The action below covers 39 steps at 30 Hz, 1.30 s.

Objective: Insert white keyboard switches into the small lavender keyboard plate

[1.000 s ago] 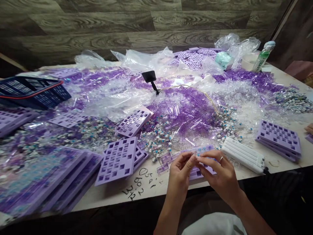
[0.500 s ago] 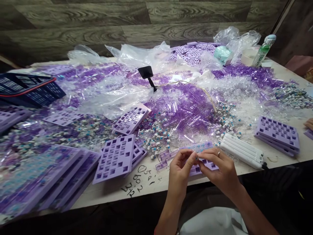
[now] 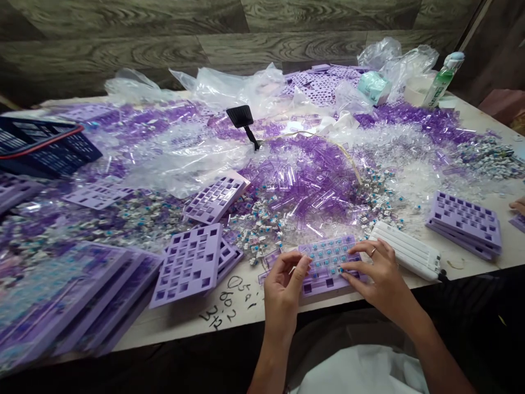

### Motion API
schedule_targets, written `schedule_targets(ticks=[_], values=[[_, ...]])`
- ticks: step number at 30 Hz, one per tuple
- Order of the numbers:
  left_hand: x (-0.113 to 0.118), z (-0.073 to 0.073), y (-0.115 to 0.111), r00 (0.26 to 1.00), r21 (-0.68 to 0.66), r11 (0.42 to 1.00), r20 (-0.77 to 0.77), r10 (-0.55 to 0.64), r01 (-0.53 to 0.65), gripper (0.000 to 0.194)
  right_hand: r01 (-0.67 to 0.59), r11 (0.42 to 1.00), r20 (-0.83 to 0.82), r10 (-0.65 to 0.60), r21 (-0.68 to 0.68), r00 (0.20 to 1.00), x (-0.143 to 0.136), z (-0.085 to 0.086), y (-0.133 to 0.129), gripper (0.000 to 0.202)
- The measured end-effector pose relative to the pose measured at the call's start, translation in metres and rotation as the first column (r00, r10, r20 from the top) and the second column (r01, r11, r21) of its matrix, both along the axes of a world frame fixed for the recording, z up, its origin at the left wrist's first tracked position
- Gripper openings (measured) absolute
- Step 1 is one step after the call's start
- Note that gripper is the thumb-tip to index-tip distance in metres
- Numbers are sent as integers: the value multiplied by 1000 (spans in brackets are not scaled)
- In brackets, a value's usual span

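Note:
A purple plate with square holes lies at the table's front edge, most of its upper rows filled with small clear and blue switches. At its left side is my left hand, thumb and fingers pinched together; whatever is between them is too small to make out. My right hand rests over the plate's right part, its fingers apart and thumb and fingertips near a switch in a lower row. Loose switches and a heap of clear purple pieces lie just behind the plate.
Stacked purple plates stand at left and right. A white ribbed block lies right of my hands. Farther back are a black brush-like tool, plastic bags, a blue basket and a bottle. Another person's hand shows at far right.
My hands, together over the plate before, have moved apart: the left went left, the right slightly right and down onto the plate. More of the filled plate now shows.

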State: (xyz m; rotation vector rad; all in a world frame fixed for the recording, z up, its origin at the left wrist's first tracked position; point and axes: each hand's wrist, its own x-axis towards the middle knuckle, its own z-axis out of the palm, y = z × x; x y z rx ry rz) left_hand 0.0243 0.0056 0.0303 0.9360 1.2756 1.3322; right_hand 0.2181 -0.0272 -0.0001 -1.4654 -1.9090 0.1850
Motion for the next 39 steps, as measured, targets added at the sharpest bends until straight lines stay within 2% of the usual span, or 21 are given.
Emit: schedule_targets(ticks=[8,12,19,26,39], values=[[-8,-18,1,989,38,999,-146,7,-2,33,-31,999,75,32,-13,997,-1,7,5,8],[-9,-25,-2,986,61,998,-161,38,-28,32,-42,999,94,44,-28,995,-1,9,5,8],[-7,-26,-7,981,115,993,-182,60,-40,32,-44,998,85,46,-35,995,0,10,6,8],[-16,-31,-3,990,94,995,-143,-11,24,32,-47,997,44,50,-68,998,2,8,6,7],[-18,-30,-3,992,71,997,-125,-16,25,32,-36,998,-4,36,-52,999,3,-1,6,7]])
